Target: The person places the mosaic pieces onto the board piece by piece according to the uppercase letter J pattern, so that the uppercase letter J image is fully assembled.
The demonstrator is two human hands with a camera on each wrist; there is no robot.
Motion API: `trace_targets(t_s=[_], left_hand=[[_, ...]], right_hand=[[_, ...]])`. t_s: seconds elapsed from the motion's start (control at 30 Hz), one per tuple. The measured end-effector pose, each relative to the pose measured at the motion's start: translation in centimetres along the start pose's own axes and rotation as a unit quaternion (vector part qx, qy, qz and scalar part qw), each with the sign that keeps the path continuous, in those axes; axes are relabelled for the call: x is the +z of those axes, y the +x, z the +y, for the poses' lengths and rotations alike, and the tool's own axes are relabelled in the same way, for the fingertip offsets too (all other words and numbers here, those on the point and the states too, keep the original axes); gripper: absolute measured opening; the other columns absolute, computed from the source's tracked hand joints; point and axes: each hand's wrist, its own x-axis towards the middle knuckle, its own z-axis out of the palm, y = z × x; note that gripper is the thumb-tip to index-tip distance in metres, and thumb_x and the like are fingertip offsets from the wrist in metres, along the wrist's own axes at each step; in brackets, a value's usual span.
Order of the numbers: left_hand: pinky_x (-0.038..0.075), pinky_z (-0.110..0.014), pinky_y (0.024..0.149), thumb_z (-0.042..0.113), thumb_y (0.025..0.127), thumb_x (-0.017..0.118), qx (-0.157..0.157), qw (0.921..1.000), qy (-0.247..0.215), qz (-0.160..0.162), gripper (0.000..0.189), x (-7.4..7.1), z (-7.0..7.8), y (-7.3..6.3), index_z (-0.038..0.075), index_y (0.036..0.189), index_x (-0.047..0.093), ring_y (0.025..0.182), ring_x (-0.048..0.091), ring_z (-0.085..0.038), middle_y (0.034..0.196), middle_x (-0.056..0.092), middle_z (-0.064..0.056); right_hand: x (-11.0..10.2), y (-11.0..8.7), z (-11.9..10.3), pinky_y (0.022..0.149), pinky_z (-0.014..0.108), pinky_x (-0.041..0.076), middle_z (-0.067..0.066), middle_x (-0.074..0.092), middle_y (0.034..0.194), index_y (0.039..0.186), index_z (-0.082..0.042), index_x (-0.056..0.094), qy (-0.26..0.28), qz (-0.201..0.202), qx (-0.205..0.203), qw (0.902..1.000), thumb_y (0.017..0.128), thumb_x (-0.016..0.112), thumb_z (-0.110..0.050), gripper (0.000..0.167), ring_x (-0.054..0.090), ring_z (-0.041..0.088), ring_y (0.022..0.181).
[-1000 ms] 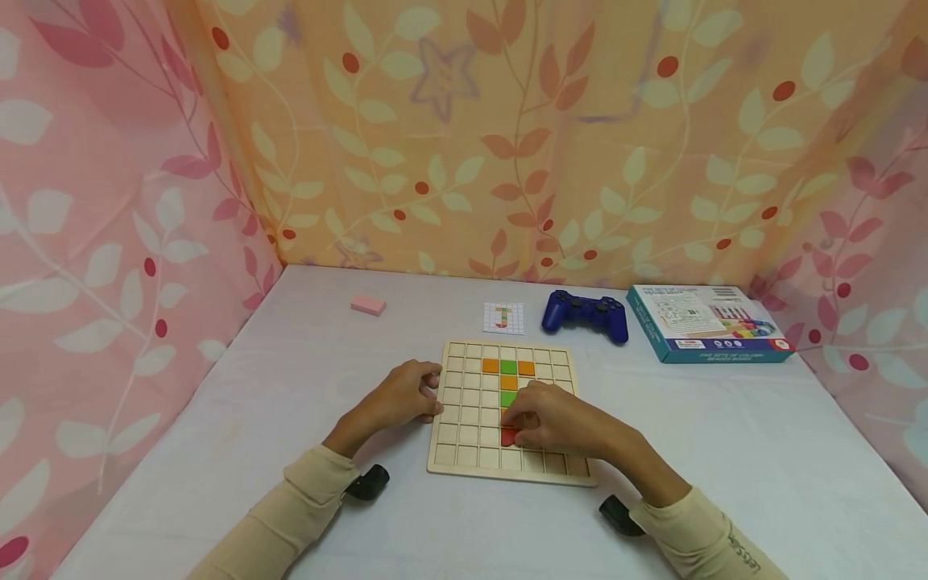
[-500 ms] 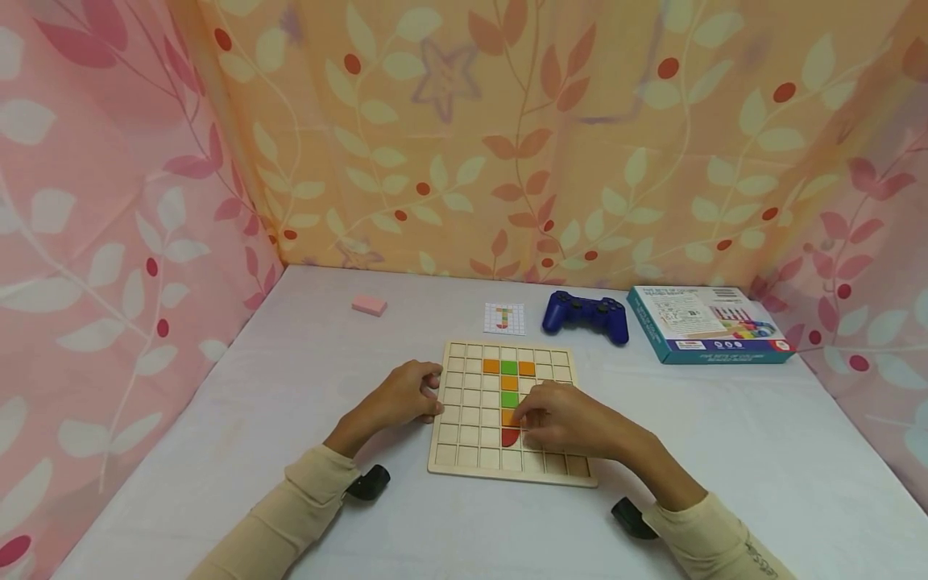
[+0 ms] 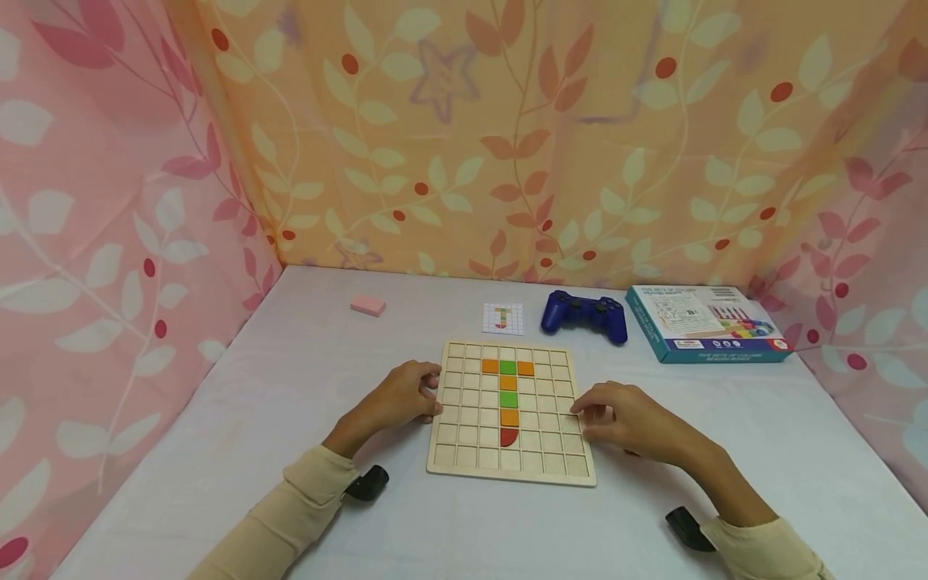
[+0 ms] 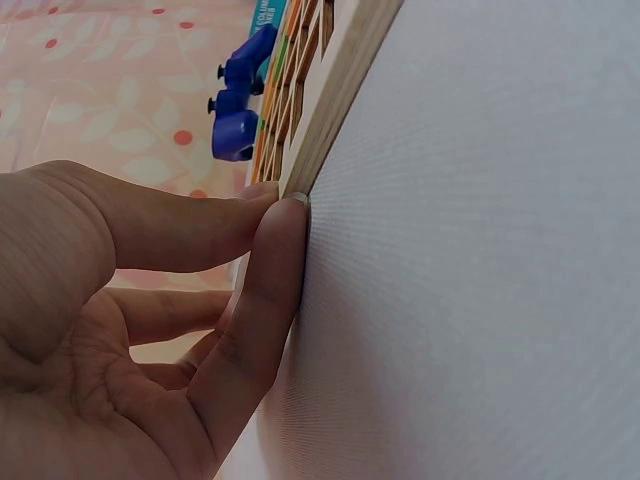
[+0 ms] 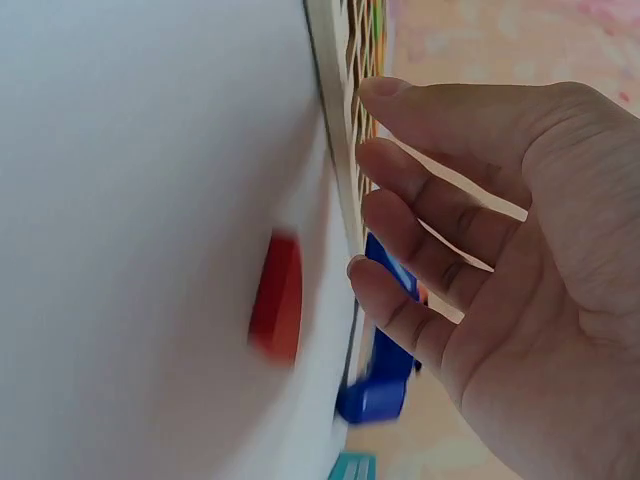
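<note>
A wooden grid board (image 3: 467,459) lies flat on the white table. Orange and green square tiles (image 3: 509,399) form a T shape on it, with a red rounded tile (image 3: 509,437) below the stem. My left hand (image 3: 395,395) pinches the board's left edge; in the left wrist view thumb and finger meet at its rim. By the right edge is my right hand (image 3: 634,423), its fingers loosely bent and holding nothing. The right wrist view has a blurred red piece (image 5: 277,300) on the table beneath that hand, hidden by it in the head view.
Behind the board lies a small pattern card (image 3: 503,319) with a similar coloured shape. A blue game controller (image 3: 584,316) and a teal-sided box (image 3: 706,324) stand to the back right. A pink block (image 3: 368,305) sits at the back left.
My right hand has let go of the red rounded tile on the board and moved right to the board's edge. My left hand has stayed in place.
</note>
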Motion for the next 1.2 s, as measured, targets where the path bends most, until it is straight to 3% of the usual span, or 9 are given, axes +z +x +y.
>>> trace_targets(t_s=[0.2,0.33,0.63,0.77,1.0,1.2], left_hand=[[0.063,-0.029,0.069,-0.011,0.087,0.079,-0.004,1.0,0.002,0.002,0.069,-0.1,-0.1,0.0,-0.011,0.149,0.051,0.086,0.065,-0.017,0.114,0.057,-0.013],[0.063,-0.028,0.068,-0.011,0.086,0.079,-0.004,1.0,0.003,0.003,0.068,-0.1,-0.1,0.0,-0.011,0.149,0.051,0.085,0.065,-0.016,0.113,0.056,-0.013],[0.063,-0.028,0.068,-0.012,0.087,0.079,-0.001,1.0,0.006,0.003,0.069,-0.1,0.0,-0.1,-0.011,0.149,0.051,0.084,0.066,-0.016,0.114,0.057,-0.014],[0.063,-0.028,0.068,-0.011,0.087,0.079,-0.003,1.0,0.007,0.003,0.069,-0.1,0.0,-0.1,-0.011,0.149,0.051,0.085,0.065,-0.016,0.114,0.057,-0.014],[0.063,-0.028,0.068,-0.011,0.086,0.079,0.002,1.0,0.005,0.003,0.068,-0.1,-0.1,-0.1,-0.011,0.149,0.051,0.084,0.065,-0.016,0.114,0.057,-0.014],[0.063,-0.028,0.068,-0.011,0.086,0.08,0.003,1.0,0.006,0.003,0.068,0.0,0.0,0.0,-0.011,0.149,0.052,0.085,0.065,-0.016,0.114,0.057,-0.014]], right_hand=[[-1.0,-1.8,1.9,0.078,0.025,0.051,-0.008,0.067,0.099,0.118,-0.018,0.077,-0.016,0.014,0.028,0.9994,0.091,0.083,-0.023,0.028,0.057,0.014,0.093],[-1.3,-2.9,3.1,0.075,0.023,0.051,-0.009,0.069,0.101,0.116,-0.017,0.078,-0.026,0.029,0.023,0.999,0.09,0.084,-0.023,0.028,0.058,0.011,0.091],[-1.7,-4.8,4.3,0.072,0.023,0.051,-0.009,0.068,0.098,0.115,-0.016,0.078,-0.011,0.048,0.04,0.998,0.088,0.086,-0.024,0.029,0.057,0.005,0.087],[-1.6,-5.2,4.6,0.07,0.022,0.049,-0.01,0.066,0.092,0.114,-0.016,0.078,0.0,0.05,0.034,0.9982,0.087,0.088,-0.027,0.03,0.056,0.004,0.083],[-1.2,-5.0,4.3,0.072,0.023,0.049,-0.011,0.069,0.098,0.115,-0.017,0.078,0.002,0.052,0.026,0.9983,0.084,0.09,-0.032,0.036,0.059,0.006,0.087],[-1.0,-4.8,4.0,0.078,0.024,0.052,-0.013,0.071,0.105,0.116,-0.022,0.079,-0.013,0.049,0.004,0.9987,0.086,0.088,-0.027,0.032,0.059,0.005,0.092]])
